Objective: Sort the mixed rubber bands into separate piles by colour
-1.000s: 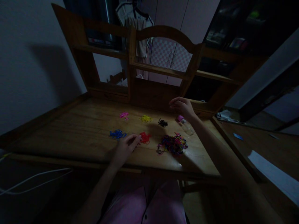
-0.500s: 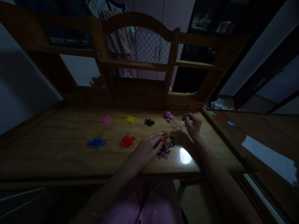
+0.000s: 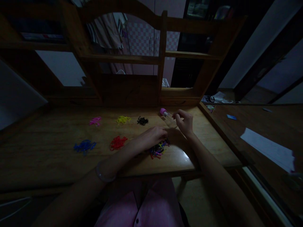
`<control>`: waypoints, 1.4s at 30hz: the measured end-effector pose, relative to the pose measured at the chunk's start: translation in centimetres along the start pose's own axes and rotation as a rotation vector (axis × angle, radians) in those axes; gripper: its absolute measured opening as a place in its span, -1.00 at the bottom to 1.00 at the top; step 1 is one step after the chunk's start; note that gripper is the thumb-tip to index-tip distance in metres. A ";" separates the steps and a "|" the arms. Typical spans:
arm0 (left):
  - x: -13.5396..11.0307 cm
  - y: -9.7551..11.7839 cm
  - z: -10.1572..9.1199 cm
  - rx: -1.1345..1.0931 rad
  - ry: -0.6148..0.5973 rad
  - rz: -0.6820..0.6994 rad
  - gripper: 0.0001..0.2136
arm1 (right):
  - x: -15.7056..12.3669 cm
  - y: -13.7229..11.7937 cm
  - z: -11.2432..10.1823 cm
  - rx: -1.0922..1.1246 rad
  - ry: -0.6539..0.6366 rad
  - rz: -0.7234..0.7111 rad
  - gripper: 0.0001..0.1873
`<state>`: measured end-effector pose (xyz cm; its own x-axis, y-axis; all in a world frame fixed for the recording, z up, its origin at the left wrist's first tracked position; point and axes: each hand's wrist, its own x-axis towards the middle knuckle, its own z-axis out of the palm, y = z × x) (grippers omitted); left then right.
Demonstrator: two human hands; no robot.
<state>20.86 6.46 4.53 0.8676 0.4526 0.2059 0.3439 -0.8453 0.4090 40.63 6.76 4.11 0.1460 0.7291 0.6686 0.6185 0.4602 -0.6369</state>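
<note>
My left hand reaches over a mixed pile of coloured rubber bands, its fingers curled down at the far edge of the pile. What those fingertips hold, if anything, is hidden. A clear bottle with a pink cap leans with its cap end away to the left. My right hand is closed on the other end of this bottle. Sorted rubber bands lie in separate heaps: red, blue, pink, yellow and black.
The wooden desk has a shelf frame along its back. To the right, a lower brown surface holds white paper and a small blue card. White plastic bags lie at its far end.
The view has shifted, so the desk items appear further left. My left hand has moved from the pile's middle to its far side. My right hand stays at the bottle.
</note>
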 end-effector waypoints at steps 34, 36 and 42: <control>-3.5 -1.8 -1.4 -1.032 0.471 -0.554 -0.66 | -0.4 -2.7 -0.3 0.599 -1.034 0.466 -0.66; -4.0 -2.4 -2.2 -0.960 0.459 -0.554 -0.65 | -0.3 -2.5 -0.4 0.593 -0.971 0.451 -0.66; -7.2 -8.0 -7.4 -0.327 0.545 -0.615 -0.76 | 0.2 -2.2 -1.1 0.544 -0.887 0.381 -0.68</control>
<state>9.19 12.06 6.35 0.2421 0.9435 0.2264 0.5012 -0.3214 0.8035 40.16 5.33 6.10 -0.4850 0.8743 0.0196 0.1971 0.1311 -0.9716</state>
